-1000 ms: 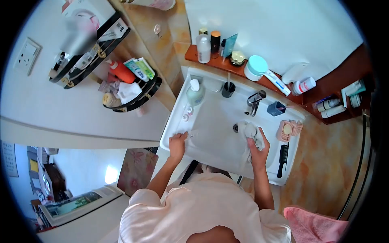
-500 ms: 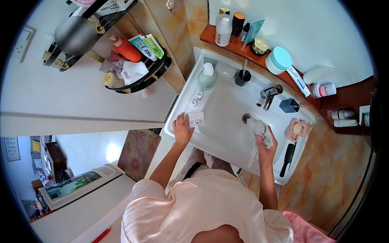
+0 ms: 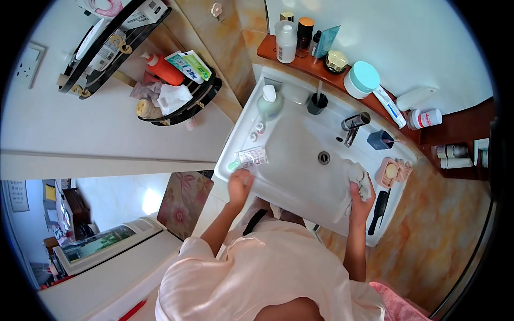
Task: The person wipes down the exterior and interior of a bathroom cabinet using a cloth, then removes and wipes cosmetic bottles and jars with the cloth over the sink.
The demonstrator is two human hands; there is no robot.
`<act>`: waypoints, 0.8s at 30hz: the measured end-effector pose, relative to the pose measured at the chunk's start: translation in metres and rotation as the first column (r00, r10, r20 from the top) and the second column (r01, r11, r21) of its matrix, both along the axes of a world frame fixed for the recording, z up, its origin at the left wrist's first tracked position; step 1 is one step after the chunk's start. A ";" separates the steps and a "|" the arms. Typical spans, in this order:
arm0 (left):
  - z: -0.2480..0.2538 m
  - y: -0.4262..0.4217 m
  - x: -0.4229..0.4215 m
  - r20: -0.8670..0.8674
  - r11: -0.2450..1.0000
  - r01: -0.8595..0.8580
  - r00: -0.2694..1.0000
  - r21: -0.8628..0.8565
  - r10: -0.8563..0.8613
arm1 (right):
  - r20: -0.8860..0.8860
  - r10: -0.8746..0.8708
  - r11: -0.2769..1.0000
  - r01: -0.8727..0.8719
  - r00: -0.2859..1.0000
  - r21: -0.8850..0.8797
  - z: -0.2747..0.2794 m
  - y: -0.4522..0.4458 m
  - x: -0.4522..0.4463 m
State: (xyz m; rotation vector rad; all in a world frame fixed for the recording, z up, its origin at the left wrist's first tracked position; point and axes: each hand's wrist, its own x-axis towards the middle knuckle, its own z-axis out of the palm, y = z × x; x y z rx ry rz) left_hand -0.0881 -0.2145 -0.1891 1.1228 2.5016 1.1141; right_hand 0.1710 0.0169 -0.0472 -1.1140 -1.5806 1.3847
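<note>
Wears a loose, pale pink top (image 3: 273, 267) with a faint satin-like sheen, a small fold (image 3: 250, 242) at the waist and soft creases across the front, cut with short, roomy sleeves (image 3: 188, 262) leaving both forearms (image 3: 217, 230) bare.

There were two hands (image 3: 364, 203) | one cloth (image 3: 358, 175) | one sink (image 3: 297, 139) | one tap (image 3: 354, 122) | one drain hole (image 3: 324, 158) | two dark cups (image 3: 317, 104) | two tiny bottles (image 3: 260, 128) | one green pump bottle (image 3: 269, 108) | one small packet (image 3: 252, 157) | one comb (image 3: 379, 211) | one pink soap dish (image 3: 382, 175) | one soap bar (image 3: 392, 171) | two black corner shelves (image 3: 204, 99) | one red pump bottle (image 3: 166, 70) | one big blue-lidded tub (image 3: 362, 80)
</note>
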 end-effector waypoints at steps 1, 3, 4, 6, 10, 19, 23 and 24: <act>0.001 0.012 0.010 0.025 0.994 0.082 0.996 0.077 -0.084 | -0.006 0.008 1.000 -0.008 1.000 -0.021 0.003 0.001 0.005; 0.014 0.043 0.032 -0.005 0.937 0.288 0.956 0.196 -0.292 | -0.031 -0.041 0.998 0.039 0.999 -0.055 -0.001 0.003 0.014; 0.031 0.064 0.041 -0.058 0.883 0.408 0.912 0.231 -0.406 | -0.042 -0.065 0.996 0.062 0.997 -0.070 -0.003 0.004 0.019; 0.056 0.103 0.058 -0.094 0.764 0.578 0.810 0.287 -0.578 | -0.049 -0.130 0.989 0.126 0.990 -0.073 -0.004 0.006 0.029; 0.120 0.166 0.089 0.013 0.694 0.565 0.771 0.446 -0.637 | -0.045 -0.214 0.976 0.212 0.976 -0.039 -0.003 0.011 0.052; 0.144 0.195 0.122 0.580 0.614 0.284 0.201 0.736 -0.789 | -0.049 -0.360 0.932 0.357 0.932 -0.062 0.006 -0.007 0.069; 0.149 0.211 0.106 0.674 0.668 0.094 -0.114 0.738 -0.729 | 0.007 -0.416 0.909 0.416 0.909 -0.032 0.008 -0.019 0.059; 0.154 0.217 0.102 0.662 0.657 0.085 -0.151 0.749 -0.734 | 0.009 -0.445 0.896 0.445 0.896 -0.001 0.019 -0.023 0.049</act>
